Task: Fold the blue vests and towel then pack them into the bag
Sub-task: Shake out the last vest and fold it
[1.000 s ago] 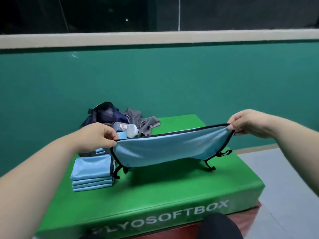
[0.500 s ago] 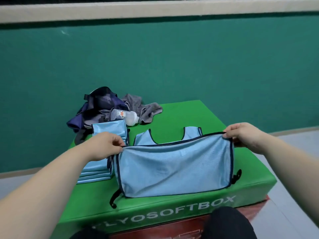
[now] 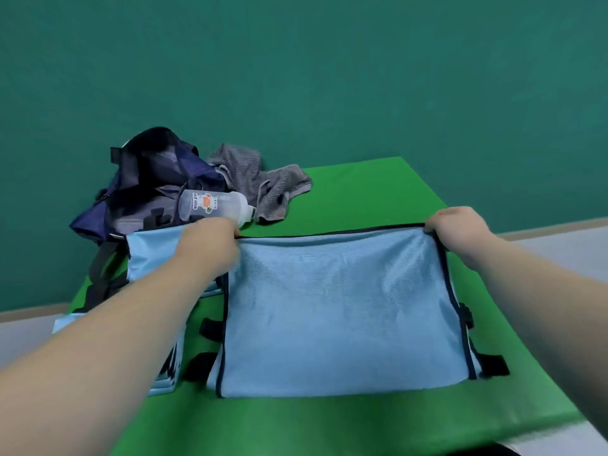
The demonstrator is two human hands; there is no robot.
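Both arms stretch forward, left hand (image 3: 210, 240) and right hand (image 3: 457, 230) each pinching a corner of the vest (image 3: 335, 307)

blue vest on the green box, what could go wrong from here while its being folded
1. The left hand, pinching the light blue mesh vest, sits right beside the clear plastic bottle lying on its side; a nudge may set it rolling.
2. Black straps stick out past the vest's sides and may snag or poke out of the fold.
3. The left forearm crosses the stack of folded blue vests and could knock it askew.
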